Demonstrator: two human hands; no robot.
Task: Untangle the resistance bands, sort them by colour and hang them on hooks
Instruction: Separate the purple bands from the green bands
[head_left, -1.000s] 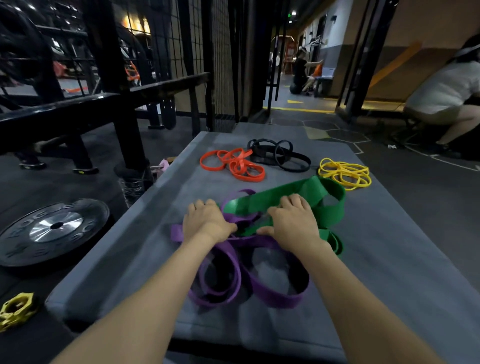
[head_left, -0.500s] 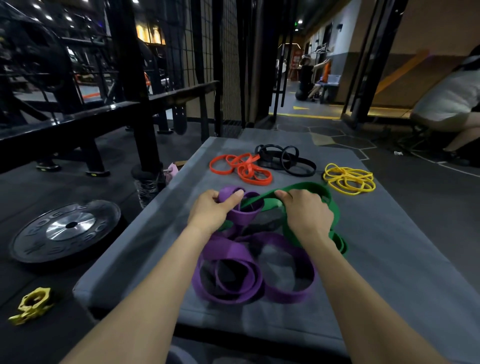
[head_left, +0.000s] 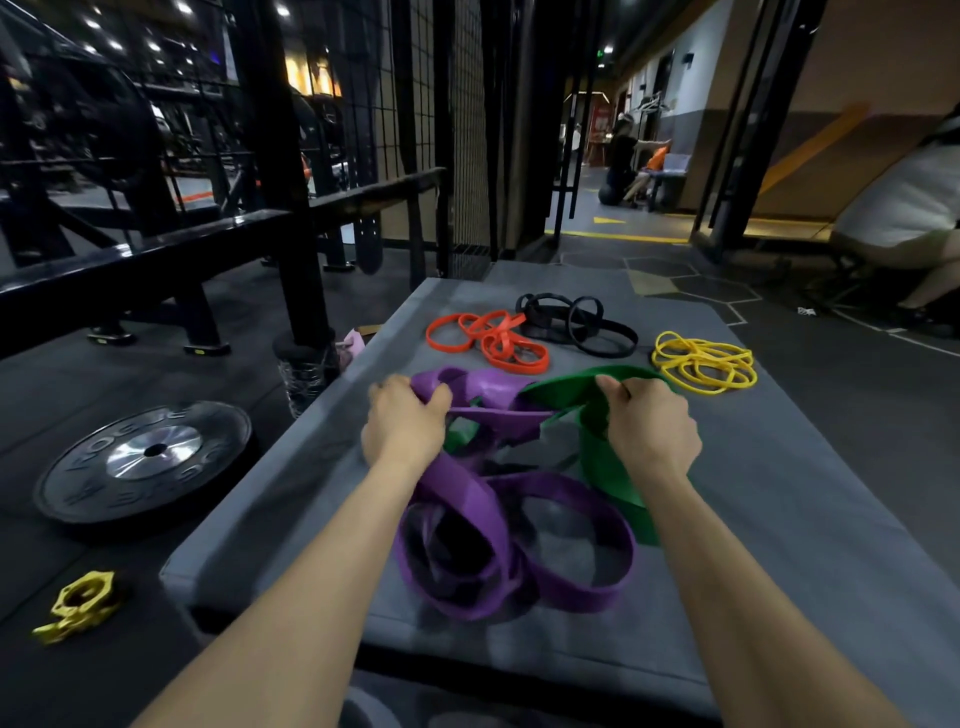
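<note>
Resistance bands, five colour groups, all on the grey mat (head_left: 810, 499), with the purple bands (head_left: 566, 540) taken here as the landmark. Purple bands: wide loops heaped near the mat's near edge, upper loop raised off the mat and interlaced with the green band (head_left: 602, 467). Green band: immediately right of the purple bands, one stretch arching up and across toward them, another hanging down to the mat. Left hand (head_left: 402, 423): at the far-left top of the purple heap, fingers curled round the raised purple loop, thumb closed over it. Right hand (head_left: 649, 423): up and right of the purple heap, fingers curled round the arched green stretch; hands held apart, tangle spanning the gap between them. Orange bands (head_left: 491, 340): loose cluster beyond the purple heap, flat on the mat. Black bands (head_left: 576, 322): beyond the purple heap, just right of the orange cluster and touching it. Yellow bands (head_left: 704, 361): thin loops beyond and right of the purple heap, close to the green arch. Weight plate (head_left: 145, 457): flat on the floor, well left of the purple heap. Yellow collar (head_left: 78, 605): on the floor, left of the purple heap and nearer the camera than the plate
</note>
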